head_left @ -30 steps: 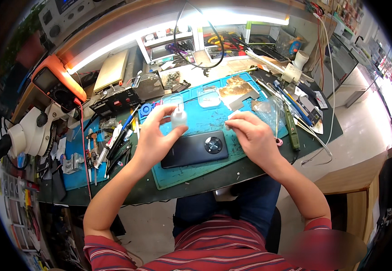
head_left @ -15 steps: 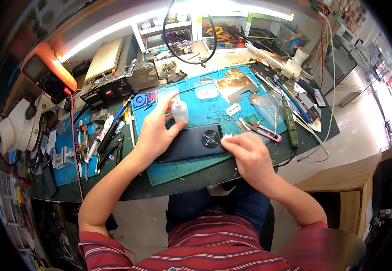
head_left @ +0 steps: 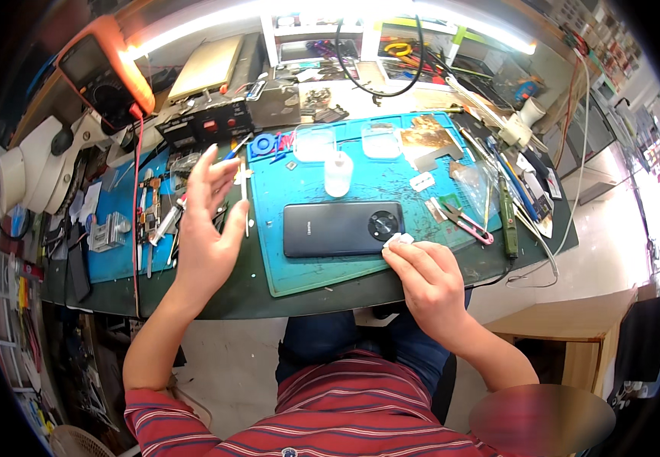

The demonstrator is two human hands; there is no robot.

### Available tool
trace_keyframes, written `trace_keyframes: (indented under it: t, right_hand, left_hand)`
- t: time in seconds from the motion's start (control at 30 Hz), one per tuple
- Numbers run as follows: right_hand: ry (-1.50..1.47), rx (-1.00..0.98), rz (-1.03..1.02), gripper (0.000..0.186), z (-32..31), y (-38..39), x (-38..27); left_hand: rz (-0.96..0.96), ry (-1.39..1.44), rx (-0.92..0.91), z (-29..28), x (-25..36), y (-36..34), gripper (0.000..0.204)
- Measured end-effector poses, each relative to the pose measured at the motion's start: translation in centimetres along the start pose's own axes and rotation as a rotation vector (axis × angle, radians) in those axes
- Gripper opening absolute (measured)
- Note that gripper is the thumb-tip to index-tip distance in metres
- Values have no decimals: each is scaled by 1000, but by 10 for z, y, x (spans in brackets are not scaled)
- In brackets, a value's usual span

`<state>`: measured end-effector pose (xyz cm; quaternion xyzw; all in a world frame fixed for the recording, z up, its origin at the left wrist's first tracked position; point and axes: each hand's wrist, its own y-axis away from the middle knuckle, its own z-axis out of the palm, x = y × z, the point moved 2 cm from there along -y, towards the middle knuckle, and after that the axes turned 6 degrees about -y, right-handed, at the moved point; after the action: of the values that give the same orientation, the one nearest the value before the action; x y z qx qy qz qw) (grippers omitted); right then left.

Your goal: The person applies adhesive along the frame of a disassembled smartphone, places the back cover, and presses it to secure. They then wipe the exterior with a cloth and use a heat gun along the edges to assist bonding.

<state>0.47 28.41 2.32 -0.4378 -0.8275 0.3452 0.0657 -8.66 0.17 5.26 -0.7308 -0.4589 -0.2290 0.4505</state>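
Workbench (head_left: 193, 301), dark green and cluttered, fills the upper half of the view, and a blue-green mat (head_left: 391, 183) lies across its middle. At ten o'clock a white microscope (head_left: 29, 171) stands beside an orange multimeter (head_left: 105, 72). A black smartphone (head_left: 343, 228) lies face down near the mat's front edge, its round camera ring toward three o'clock. The left hand (head_left: 208, 228) hovers at nine o'clock of the phone, well apart from it, palm turned inward, fingers straight and loosely spread, holding nothing. The right hand (head_left: 429, 282) rests at five o'clock of the phone, fingers curled and pinching a small white pad (head_left: 398, 240) that touches the phone's lower right corner. A small clear bottle (head_left: 337, 174) stands upright just beyond the phone at twelve o'clock. Two clear square trays (head_left: 315, 142) sit farther back. Red-handled cutters (head_left: 463, 221) lie at three o'clock of the phone, and tweezers and small tools (head_left: 159, 221) lie on a blue pad beyond the left hand.
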Motion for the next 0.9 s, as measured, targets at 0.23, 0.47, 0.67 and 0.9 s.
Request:
trace_keyframes:
  t: [0.23, 0.47, 0.67, 0.9]
  right_hand:
    - [-73, -125, -154, 30, 19, -29, -25]
    - [-188, -155, -248, 29, 52, -63, -52]
    - [-503, 12, 129, 21, 37, -66, -26]
    - [-271, 87, 185, 22, 4, -43, 10]
  left_hand:
    - [-7, 66, 89, -32, -8, 17, 69]
    - [-23, -9, -12, -36, -10, 25, 59]
    - [287, -217, -514, -8, -8, 9, 56]
    - [481, -327, -608, 8, -15, 1, 50]
